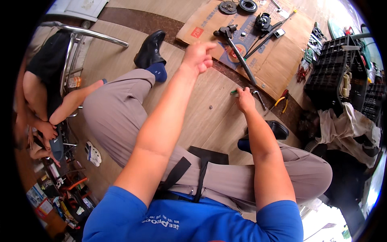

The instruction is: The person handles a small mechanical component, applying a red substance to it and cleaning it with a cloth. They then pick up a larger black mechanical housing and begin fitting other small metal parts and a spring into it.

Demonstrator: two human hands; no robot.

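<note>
My left hand (198, 57) hovers at the near edge of the flattened cardboard (278, 76). Its index finger points out, the other fingers are partly curled, and nothing shows in them. Just right of it lies a long dark metal tube (240, 59) with a bracket-like head, its lower end sticking out past the cardboard. My right hand (244, 100) is closed below that end. From its fingers a green tip shows on the left and a dark bent rod, like a hex key (260, 100), on the right; whether they are one piece is hidden.
Pliers with red and yellow handles (282, 101) lie right of my right hand. Round parts (247, 5), a black mechanism (263, 21) and cables rest on the cardboard. Black crates (330, 68) stand at the right. Another person's leg (76, 103) and a metal chair (92, 33) are at the left.
</note>
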